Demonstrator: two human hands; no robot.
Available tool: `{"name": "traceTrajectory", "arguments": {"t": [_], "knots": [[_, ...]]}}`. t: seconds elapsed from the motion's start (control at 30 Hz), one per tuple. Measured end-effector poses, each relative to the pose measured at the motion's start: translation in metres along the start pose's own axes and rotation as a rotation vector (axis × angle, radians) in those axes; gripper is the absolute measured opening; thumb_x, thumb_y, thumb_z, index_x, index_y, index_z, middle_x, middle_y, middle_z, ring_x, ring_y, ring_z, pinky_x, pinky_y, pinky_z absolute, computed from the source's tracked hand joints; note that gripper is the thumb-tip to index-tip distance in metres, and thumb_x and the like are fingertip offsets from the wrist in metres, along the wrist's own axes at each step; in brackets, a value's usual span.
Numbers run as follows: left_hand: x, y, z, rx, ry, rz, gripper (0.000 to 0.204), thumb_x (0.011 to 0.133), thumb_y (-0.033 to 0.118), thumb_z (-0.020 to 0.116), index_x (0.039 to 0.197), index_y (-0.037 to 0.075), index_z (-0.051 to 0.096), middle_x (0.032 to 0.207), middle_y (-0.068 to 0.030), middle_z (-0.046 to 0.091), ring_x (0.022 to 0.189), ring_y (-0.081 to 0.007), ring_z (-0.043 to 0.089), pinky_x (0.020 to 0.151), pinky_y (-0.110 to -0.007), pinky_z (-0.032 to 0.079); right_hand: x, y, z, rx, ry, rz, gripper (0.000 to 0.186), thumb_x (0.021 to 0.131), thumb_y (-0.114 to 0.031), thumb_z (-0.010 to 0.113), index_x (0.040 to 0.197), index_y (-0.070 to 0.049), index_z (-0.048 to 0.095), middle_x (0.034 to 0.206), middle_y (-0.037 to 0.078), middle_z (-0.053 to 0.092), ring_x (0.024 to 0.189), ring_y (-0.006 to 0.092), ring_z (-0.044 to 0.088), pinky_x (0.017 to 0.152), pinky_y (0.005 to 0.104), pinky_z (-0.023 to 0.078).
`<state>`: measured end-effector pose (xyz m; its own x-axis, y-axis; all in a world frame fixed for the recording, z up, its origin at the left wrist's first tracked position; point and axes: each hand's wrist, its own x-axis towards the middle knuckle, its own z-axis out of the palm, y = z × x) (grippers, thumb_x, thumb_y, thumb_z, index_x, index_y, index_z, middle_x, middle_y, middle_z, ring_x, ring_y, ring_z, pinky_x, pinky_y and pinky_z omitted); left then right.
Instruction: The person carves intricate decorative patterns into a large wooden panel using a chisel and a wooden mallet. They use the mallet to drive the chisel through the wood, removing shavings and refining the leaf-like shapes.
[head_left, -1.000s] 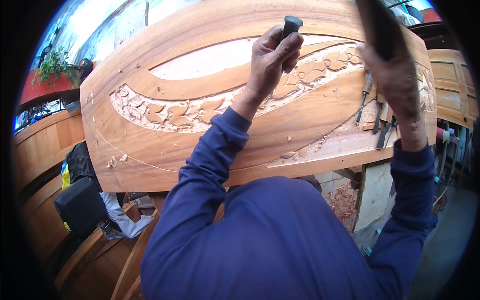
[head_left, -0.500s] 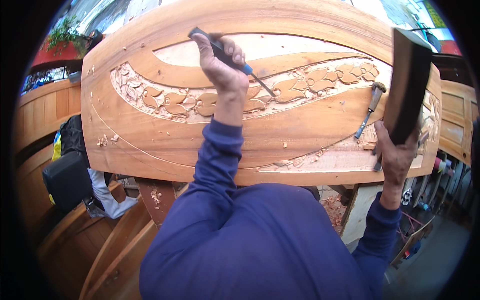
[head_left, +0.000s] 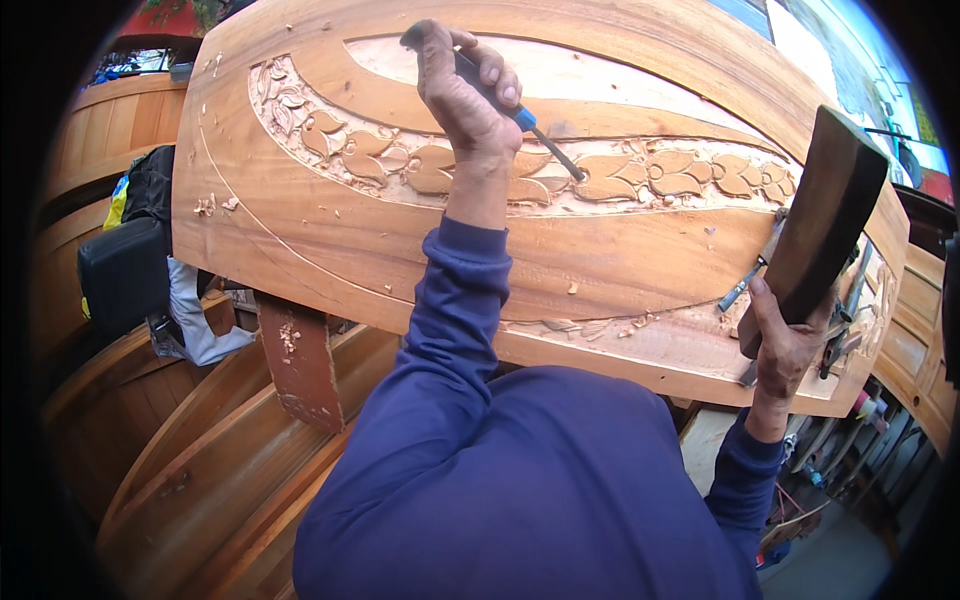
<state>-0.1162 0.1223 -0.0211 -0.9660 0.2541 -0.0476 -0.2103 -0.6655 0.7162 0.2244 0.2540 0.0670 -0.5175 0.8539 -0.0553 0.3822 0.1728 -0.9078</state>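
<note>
My left hand (head_left: 468,105) is closed around the dark handle of a chisel (head_left: 548,143) with a blue collar. Its slanting blade meets the carved flower band (head_left: 430,172) at the left edge of one blossom. On the right, my right hand (head_left: 785,345) grips the lower end of a long dark wooden mallet (head_left: 825,215), held upright above the panel's right part and away from the chisel. Leaves and blossoms in relief run along the curved recess of the large wooden panel (head_left: 600,262).
A second chisel (head_left: 742,286) lies on the panel, partly behind the mallet; more tools (head_left: 852,300) lie right of it. Wood shavings (head_left: 205,207) are scattered about. A black case (head_left: 125,270) stands at the left, and curved wooden boards (head_left: 215,475) lie below the panel.
The view has tilted, so the panel's right side sits lower. The mallet has come down slightly and now covers part of the loose chisel. The held chisel's tip stays at the same blossom.
</note>
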Motion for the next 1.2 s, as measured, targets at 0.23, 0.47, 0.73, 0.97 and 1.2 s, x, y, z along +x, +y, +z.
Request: {"name": "traceTrajectory", "arguments": {"t": [0.23,0.47,0.73,0.97,1.2], "knots": [[-0.004,-0.004,0.001,0.011,0.031,0.013,0.044,0.104,0.053,0.06,0.088,0.013,0.05,0.059,0.0009,0.04,0.044,-0.0097,0.041,0.038,-0.024,0.036,0.018,-0.014,0.007,0.003,-0.049,-0.089,0.065,0.085,-0.001,0.082,0.144,-0.005,0.054,0.122,0.005,0.066,0.103,0.0132,0.064,0.092,0.0277,0.051],[-0.021,-0.003,0.023,0.169,0.003,0.203,0.044,0.103,0.05,0.064,0.086,0.013,0.049,0.058,0.0029,0.04,0.044,-0.0069,0.04,0.038,-0.022,0.036,0.059,-0.065,0.024,-0.029,-0.074,-0.328,0.063,0.087,-0.008,0.082,0.143,-0.003,0.054,0.121,0.01,0.069,0.106,0.0184,0.067,0.097,0.0312,0.053],[-0.042,0.001,0.045,0.253,-0.061,0.287,0.04,0.101,0.039,0.072,0.083,0.012,0.049,0.055,0.0044,0.04,0.042,-0.0053,0.041,0.036,-0.022,0.036,0.125,-0.17,0.089,-0.269,-0.056,-1.122,0.038,0.092,-0.002,0.065,0.13,-0.005,0.062,0.093,0.008,0.067,0.074,0.0158,0.062,0.062,0.0306,0.05],[-0.046,-0.003,0.053,0.235,-0.077,0.248,0.035,0.099,0.032,0.076,0.09,0.01,0.051,0.053,0.0031,0.042,0.04,-0.006,0.04,0.036,-0.023,0.035,0.149,-0.202,0.096,-0.642,-0.558,-1.259,0.073,0.083,0.007,0.067,0.15,-0.019,0.053,0.112,0.014,0.071,0.097,0.0288,0.071,0.079,0.036,0.06],[-0.049,-0.017,0.053,0.385,-0.163,0.352,0.032,0.098,0.026,0.077,0.089,0.009,0.052,0.054,0.0024,0.047,0.041,-0.0059,0.044,0.037,-0.023,0.036,0.131,-0.196,0.085,0.11,-0.32,-1.197,0.048,0.086,-0.003,0.066,0.134,-0.005,0.06,0.103,0.009,0.069,0.09,0.0181,0.069,0.074,0.0319,0.056]]}}
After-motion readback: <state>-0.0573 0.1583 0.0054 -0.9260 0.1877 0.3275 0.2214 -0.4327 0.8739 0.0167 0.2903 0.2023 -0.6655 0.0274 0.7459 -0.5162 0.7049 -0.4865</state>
